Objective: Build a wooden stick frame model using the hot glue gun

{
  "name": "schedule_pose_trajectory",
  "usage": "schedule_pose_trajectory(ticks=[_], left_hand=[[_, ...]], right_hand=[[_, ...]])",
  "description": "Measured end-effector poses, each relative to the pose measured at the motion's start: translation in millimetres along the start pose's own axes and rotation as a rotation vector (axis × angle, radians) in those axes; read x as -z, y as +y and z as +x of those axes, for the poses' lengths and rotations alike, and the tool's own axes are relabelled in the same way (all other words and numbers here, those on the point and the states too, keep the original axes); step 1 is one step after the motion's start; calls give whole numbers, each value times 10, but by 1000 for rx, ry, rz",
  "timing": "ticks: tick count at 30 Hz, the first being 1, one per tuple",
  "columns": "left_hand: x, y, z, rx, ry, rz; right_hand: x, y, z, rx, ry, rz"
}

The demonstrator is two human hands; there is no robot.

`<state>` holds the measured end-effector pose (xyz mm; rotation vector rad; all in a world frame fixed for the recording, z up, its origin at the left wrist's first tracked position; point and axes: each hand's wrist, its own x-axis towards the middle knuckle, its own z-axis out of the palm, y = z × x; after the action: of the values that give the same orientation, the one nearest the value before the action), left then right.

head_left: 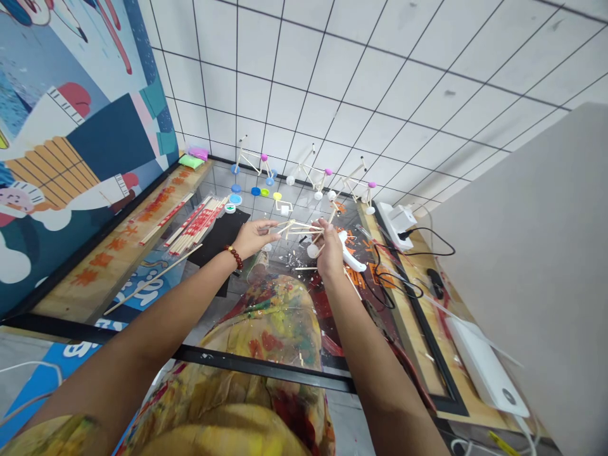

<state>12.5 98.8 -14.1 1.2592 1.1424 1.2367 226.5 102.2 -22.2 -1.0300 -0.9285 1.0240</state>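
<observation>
A small frame of thin wooden sticks [304, 228] spans the gap between my two hands above the glass tabletop. My left hand [256, 238], with a bead bracelet on its wrist, pinches the left end of the frame. The other end is gripped in my right hand [329, 250], whose fingers hide part of the sticks. A white round cap [312, 251] shows beside the right fingers; whether it is fixed to the frame I cannot tell. Just right of that hand lies a white glue gun [351, 254], its trigger side partly hidden.
Stick models with cap wheels [254, 158] stand along the tiled wall. Loose bottle caps [255, 191] and a small stick square [284, 208] lie before them. Packaged chopsticks [197, 225] and black sheet [218, 237] are left. A power strip [395, 221] and cables [380, 275] occupy the right.
</observation>
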Motion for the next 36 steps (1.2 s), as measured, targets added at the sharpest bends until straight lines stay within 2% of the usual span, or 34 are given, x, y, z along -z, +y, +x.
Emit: schedule_pose_trajectory(ticks=[15, 27, 36], left_hand=[[-7, -1, -1, -3, 9, -20], [12, -25, 6, -134, -28, 37], [63, -48, 39, -331, 87, 204]], right_hand=[[3, 5, 5, -15, 10, 29], [9, 22, 18, -12, 28, 7], [4, 19, 14, -12, 17, 46]])
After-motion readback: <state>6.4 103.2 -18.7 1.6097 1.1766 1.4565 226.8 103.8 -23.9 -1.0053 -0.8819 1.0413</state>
